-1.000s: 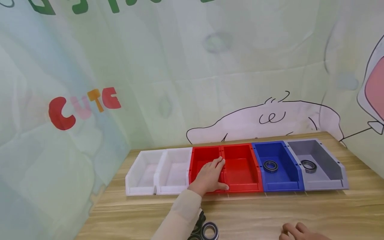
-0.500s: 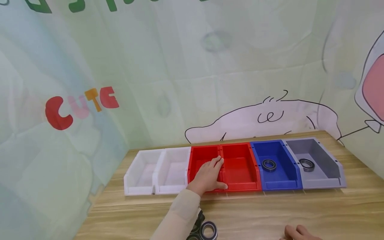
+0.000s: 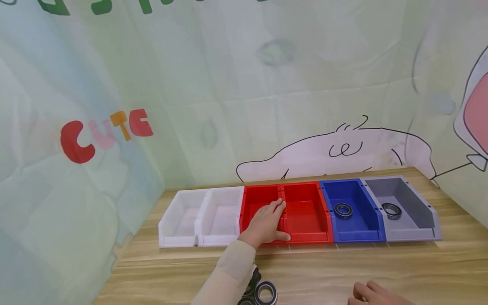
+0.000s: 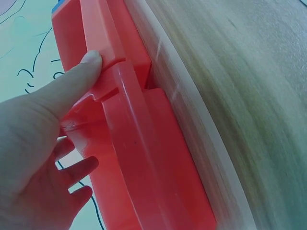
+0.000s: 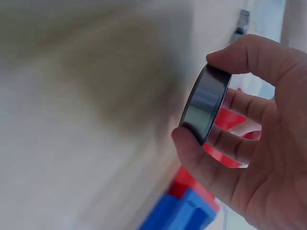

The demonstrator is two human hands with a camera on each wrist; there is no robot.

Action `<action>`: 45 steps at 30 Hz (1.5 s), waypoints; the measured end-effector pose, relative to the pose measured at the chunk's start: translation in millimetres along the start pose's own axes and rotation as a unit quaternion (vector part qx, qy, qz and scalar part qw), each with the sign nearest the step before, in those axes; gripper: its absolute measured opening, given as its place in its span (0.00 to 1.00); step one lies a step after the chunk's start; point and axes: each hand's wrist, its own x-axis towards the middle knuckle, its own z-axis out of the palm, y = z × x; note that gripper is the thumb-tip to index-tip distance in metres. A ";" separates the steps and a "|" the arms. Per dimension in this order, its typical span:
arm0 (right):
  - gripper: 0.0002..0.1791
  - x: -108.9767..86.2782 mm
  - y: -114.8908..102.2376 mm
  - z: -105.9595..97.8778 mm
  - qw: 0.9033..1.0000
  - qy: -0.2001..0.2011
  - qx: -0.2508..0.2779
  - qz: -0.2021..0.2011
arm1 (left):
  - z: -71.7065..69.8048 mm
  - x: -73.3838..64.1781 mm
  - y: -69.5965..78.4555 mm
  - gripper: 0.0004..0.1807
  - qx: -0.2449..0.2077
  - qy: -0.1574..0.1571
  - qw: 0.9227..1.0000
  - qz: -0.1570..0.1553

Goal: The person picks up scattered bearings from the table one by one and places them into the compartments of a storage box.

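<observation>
Right wrist view: note a bearing (image 5: 206, 103) pinched across its rim by the right hand (image 5: 276, 139), with two digits on opposite edges, spread only to the bearing's breadth. Note further fingers bent behind it; impossible to tell whether in contact. Head view: locate the same hand at the lower right, over or on the wooden table (image 3: 324, 271), in front of the bins; do not look for the held bearing there, as not visible from this angle.

Locate the left hand (image 3: 264, 222) over the left red bin (image 3: 257, 201), beside the divider with the right red bin (image 3: 306, 216). Check the left wrist view for the thumb resting on the red rim, with the other fingers loosely bent, spread apart and holding nothing.

Judge the step in hand as holding the bearing while bracing the bins. Pinch the outer rim, not the faces, with firm, even pressure; expect a smooth surface, likely to slip. Brace lightly, to avoid shifting the row. Allow room around the ring (image 3: 343, 217) lying in the blue bin (image 3: 356, 235) and the second ring (image 3: 392, 216) lying in the grey bin (image 3: 411, 234). Avoid dragging the left sleeve (image 3: 232, 271) across the loose bearings (image 3: 274, 293) beside it.
</observation>
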 end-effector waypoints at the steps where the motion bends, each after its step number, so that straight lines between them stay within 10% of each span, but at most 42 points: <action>1: 0.14 3.3 -3.4 -7.2 1.000 -0.005 0.002 -0.016 | 0.2 -0.5 0.4 0.52 0.000 0.000 1.000 0.000; 12: 0.15 50.3 -30.6 -61.1 0.984 -0.041 0.173 0.018 | -0.6 -2.6 -0.2 0.53 0.000 0.002 1.000 -0.001; 19: 0.17 80.5 -30.4 -78.0 0.995 0.091 0.033 -0.021 | -3.0 -1.1 0.6 0.53 -0.005 -0.009 1.000 -0.003; 29: 0.20 136.6 -16.6 -94.4 0.990 0.101 -0.014 0.094 | -5.4 -1.3 2.7 0.52 0.008 -0.012 1.000 -0.005; 45: 0.21 183.2 9.1 -80.7 0.976 0.131 -0.054 0.167 | -3.8 -0.5 4.2 0.52 0.015 -0.011 1.000 -0.008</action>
